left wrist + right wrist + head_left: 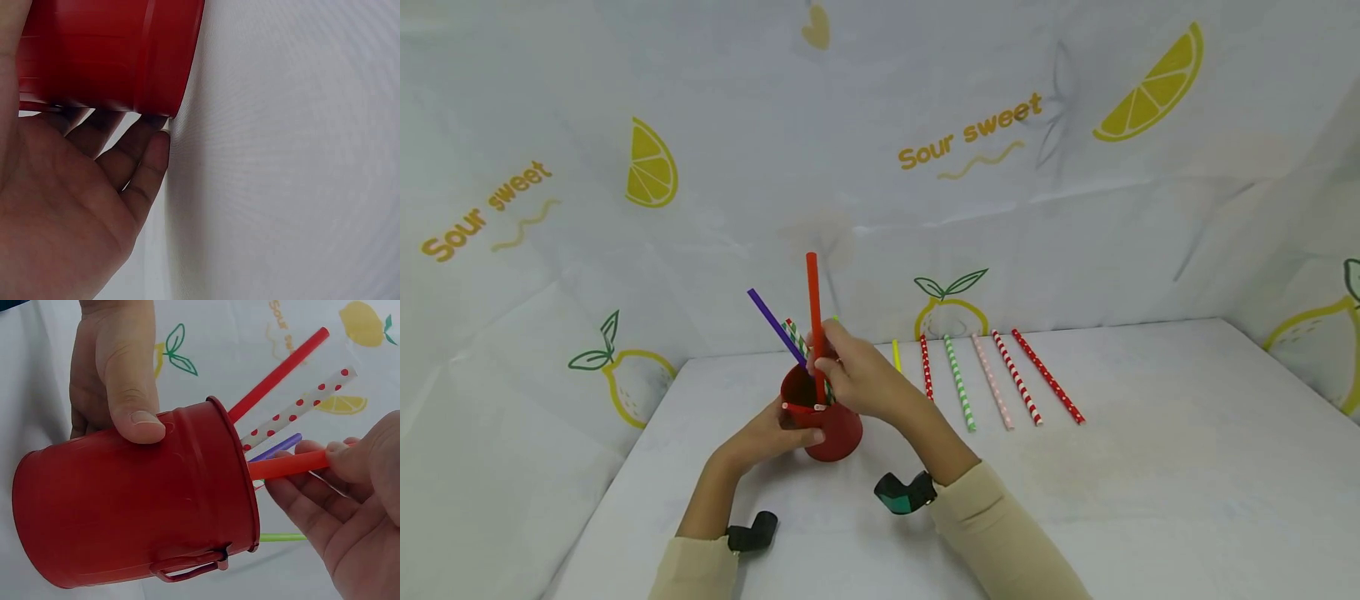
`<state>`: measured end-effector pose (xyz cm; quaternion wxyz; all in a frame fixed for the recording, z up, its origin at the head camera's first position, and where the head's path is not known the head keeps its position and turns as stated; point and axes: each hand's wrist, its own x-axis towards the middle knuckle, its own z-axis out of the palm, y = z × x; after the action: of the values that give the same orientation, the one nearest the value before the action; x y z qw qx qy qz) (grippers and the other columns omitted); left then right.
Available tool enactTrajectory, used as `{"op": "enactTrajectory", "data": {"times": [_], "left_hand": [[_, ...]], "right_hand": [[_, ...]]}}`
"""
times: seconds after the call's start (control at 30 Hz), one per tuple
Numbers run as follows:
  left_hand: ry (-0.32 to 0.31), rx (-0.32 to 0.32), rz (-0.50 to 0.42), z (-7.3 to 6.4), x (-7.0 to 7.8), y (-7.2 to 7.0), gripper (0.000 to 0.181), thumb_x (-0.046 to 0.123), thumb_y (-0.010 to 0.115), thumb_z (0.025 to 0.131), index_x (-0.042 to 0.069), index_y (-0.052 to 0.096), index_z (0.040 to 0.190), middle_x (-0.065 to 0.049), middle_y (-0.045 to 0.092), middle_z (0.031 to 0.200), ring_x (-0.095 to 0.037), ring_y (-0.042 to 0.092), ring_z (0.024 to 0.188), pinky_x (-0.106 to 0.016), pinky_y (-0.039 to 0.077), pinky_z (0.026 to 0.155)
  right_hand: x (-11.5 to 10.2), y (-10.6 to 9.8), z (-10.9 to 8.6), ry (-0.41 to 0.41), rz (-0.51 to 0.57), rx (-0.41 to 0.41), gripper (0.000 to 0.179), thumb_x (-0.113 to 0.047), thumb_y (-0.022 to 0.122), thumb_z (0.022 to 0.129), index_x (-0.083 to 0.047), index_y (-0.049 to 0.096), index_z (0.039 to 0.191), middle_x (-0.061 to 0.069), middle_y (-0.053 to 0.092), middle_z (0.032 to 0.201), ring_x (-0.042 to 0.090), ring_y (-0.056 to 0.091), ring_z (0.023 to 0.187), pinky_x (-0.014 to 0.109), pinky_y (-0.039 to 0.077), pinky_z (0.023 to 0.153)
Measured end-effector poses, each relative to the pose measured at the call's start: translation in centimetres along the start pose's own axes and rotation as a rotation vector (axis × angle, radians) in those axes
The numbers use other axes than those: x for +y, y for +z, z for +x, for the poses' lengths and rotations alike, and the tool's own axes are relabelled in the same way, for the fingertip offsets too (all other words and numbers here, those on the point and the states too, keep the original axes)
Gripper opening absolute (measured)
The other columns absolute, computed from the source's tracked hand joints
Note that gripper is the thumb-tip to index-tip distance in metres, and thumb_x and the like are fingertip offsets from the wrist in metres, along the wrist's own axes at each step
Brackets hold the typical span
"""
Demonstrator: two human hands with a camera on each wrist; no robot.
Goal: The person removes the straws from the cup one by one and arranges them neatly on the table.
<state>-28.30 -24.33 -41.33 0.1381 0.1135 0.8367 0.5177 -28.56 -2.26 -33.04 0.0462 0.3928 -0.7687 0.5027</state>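
Note:
A small red metal bucket (838, 437) stands on the white table, its mouth tipped slightly toward me in the head view. My left hand (763, 437) grips its side, thumb (144, 425) across the wall and fingers curled round behind. Between thumb and fingers, my right hand (861, 375) pinches an orange-red straw (812, 287) whose lower end is inside the bucket's mouth. Other straws stick out of the bucket: a purple one (771, 318), a red one (278, 375), a white one with red dots (300, 411) and a light green one (281, 537).
Right of the bucket, a row of straws lies on the table: yellow (897, 356), red dotted (927, 367), green striped (958, 383), pink dotted (992, 382), red striped (1017, 379) and another red dotted (1048, 377). A lemon-printed white cloth (850, 192) hangs behind.

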Motion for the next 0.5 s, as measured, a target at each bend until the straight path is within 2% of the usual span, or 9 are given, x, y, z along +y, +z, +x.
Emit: {"op": "enactTrajectory", "data": {"times": [0.23,0.5], "left_hand": [[0.024,0.0,-0.001,0.0,0.1,0.04,0.085,0.033,0.081,0.084,0.012,0.032,0.15,-0.007,0.053,0.14,-0.031,0.047,0.131,-0.048,0.049,0.098],[0.01,0.014,-0.001,-0.03,0.14,0.16,0.087,0.033,0.082,0.082,0.012,0.032,0.151,-0.008,0.051,0.142,-0.032,0.045,0.132,-0.05,0.049,0.099]], "right_hand": [[-0.05,-0.27,0.08,-0.113,-0.009,0.095,0.02,0.0,0.055,0.1,-0.003,0.05,0.119,0.005,0.064,0.098,0.019,0.064,0.09,0.026,0.056,0.08],[-0.76,-0.56,0.05,-0.195,0.0,0.237,0.024,0.001,0.06,0.098,-0.001,0.053,0.121,0.009,0.066,0.101,0.018,0.064,0.093,0.027,0.054,0.088]]}}
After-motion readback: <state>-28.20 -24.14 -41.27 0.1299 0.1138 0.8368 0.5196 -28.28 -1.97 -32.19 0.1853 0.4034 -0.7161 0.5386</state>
